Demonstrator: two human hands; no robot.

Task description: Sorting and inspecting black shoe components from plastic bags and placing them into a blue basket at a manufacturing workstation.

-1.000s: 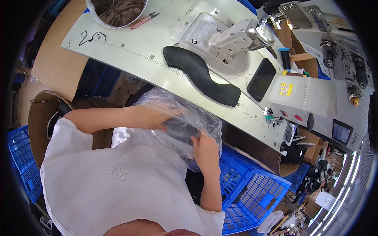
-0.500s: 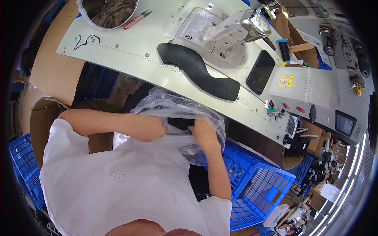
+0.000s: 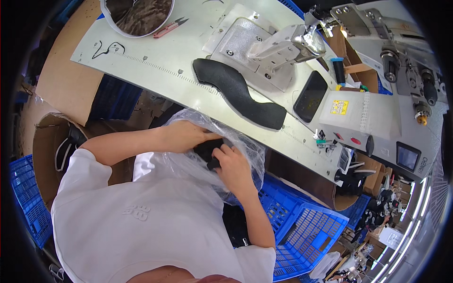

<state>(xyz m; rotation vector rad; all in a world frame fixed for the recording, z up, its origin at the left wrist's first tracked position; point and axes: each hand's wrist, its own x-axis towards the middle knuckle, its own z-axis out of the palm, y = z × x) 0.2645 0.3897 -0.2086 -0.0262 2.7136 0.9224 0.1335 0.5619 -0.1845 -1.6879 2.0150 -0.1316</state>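
The right hand (image 3: 234,169) pinched a black piece (image 3: 204,150) at a clear bag (image 3: 254,153)'s mouth; the left hand (image 3: 185,136) lay against the bag. A curved pad (image 3: 238,94) rested on the desk (image 3: 141,75) near a phone (image 3: 310,96).

The bag (image 3: 255,162) is clear, the piece (image 3: 205,150) inside it black. The strip (image 3: 244,96) is plain black; the counter (image 3: 188,42) is off-white with a ruler (image 3: 162,65) of dark ticks. The snips (image 3: 164,32) are pinkish-red with dark blades (image 3: 180,21). The basket (image 3: 314,236) is slotted blue, the shirt (image 3: 141,245) white, the sticker (image 3: 339,107) yellow.
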